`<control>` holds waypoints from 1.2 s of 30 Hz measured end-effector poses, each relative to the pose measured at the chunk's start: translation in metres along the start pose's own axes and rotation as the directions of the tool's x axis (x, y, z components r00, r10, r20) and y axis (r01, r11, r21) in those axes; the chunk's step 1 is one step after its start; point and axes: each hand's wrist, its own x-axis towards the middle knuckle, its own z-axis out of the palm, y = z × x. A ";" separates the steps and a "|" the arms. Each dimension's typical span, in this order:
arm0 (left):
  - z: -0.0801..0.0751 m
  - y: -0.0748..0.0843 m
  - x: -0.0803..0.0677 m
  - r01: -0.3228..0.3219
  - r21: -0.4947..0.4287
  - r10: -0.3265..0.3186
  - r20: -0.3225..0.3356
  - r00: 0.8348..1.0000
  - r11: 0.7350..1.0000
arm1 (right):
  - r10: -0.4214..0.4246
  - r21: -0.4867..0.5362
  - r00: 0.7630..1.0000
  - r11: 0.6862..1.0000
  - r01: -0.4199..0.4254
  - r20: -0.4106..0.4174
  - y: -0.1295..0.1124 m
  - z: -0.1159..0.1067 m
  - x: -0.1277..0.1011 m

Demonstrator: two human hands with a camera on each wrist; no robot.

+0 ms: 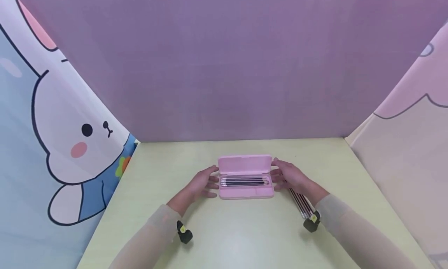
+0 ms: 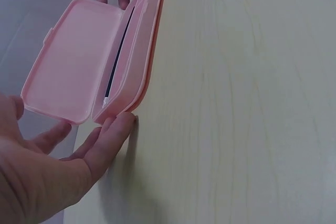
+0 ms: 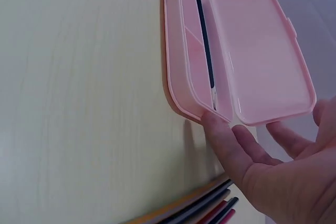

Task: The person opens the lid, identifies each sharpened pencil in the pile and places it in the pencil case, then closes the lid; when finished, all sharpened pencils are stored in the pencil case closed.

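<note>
A pink pencil case [image 1: 238, 193] lies opened on the table, its lid [image 1: 245, 164] tipped back on the far side. Several dark pencils [image 1: 245, 181] fill the long rear compartment. My left hand [image 1: 201, 183] is at the left end, fingers spread and fingertips right at the case wall and lid. At the opposite end, my right hand [image 1: 293, 177] has its fingers extended against the wall and lid edge, as the right wrist view shows. Below the right hand and wrist lies a bundle of loose pencils [image 1: 301, 205], partly hidden by them.
The pale wooden table [image 1: 224, 234] extends around the case. A purple panel [image 1: 224, 66] rises at its back edge. Printed cloths stand on both sides, the left one with a rabbit [image 1: 66, 144]. Dark wrist cameras [image 1: 184, 233] sit below the sleeves.
</note>
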 end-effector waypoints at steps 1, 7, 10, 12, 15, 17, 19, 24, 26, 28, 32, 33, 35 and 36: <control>0.000 0.000 0.000 0.000 0.000 0.000 0.000 1.000 1.000 | 0.003 0.021 1.000 1.000 -0.002 -0.007 0.001 0.000 0.000; 0.001 0.002 -0.002 -0.015 0.020 0.015 -0.001 1.000 1.000 | 0.009 0.093 1.000 0.996 -0.009 0.002 0.003 0.000 -0.001; 0.001 0.001 -0.003 -0.031 0.031 0.031 0.009 0.999 0.999 | -0.008 0.100 1.000 0.995 0.005 0.024 0.005 -0.001 -0.004; 0.000 0.000 -0.004 -0.038 0.032 0.037 0.022 0.999 0.999 | -0.024 0.092 0.998 0.996 0.020 0.050 0.006 -0.002 -0.005; -0.003 -0.002 -0.006 -0.043 0.022 0.042 0.051 0.998 0.999 | -0.050 0.058 0.995 0.997 0.045 0.081 0.007 -0.004 -0.008; -0.005 -0.004 -0.007 -0.047 0.022 0.045 0.076 0.996 0.999 | -0.067 0.027 0.993 0.998 0.064 0.101 0.009 -0.005 -0.010; -0.007 -0.006 -0.008 -0.051 0.023 0.049 0.104 0.993 0.998 | -0.082 -0.005 0.991 0.997 0.083 0.106 0.010 -0.006 -0.012; -0.009 -0.011 -0.007 -0.088 0.089 0.075 0.136 0.988 0.992 | -0.102 -0.116 0.990 0.987 0.114 0.101 0.015 -0.007 -0.014; -0.008 -0.014 -0.006 -0.113 0.155 0.093 0.127 0.987 0.981 | -0.112 -0.195 0.989 0.972 0.128 0.093 0.016 -0.006 -0.015; -0.007 -0.015 -0.005 -0.137 0.224 0.114 0.115 0.987 0.965 | -0.130 -0.276 0.987 0.949 0.150 0.091 0.017 -0.004 -0.017; -0.004 -0.015 -0.006 -0.188 0.370 0.160 0.105 0.982 0.910 | -0.171 -0.379 0.982 0.906 0.189 0.081 0.018 0.002 -0.019; -0.003 -0.014 -0.006 -0.202 0.408 0.175 0.104 0.979 0.890 | -0.175 -0.393 0.982 0.899 0.190 0.076 0.017 0.003 -0.019; -0.001 -0.013 -0.005 -0.225 0.485 0.202 0.100 0.974 0.845 | -0.175 -0.416 0.982 0.890 0.187 0.069 0.017 0.005 -0.019; 0.000 -0.013 -0.005 -0.236 0.521 0.216 0.099 0.971 0.820 | -0.174 -0.428 0.982 0.884 0.188 0.071 0.017 0.006 -0.019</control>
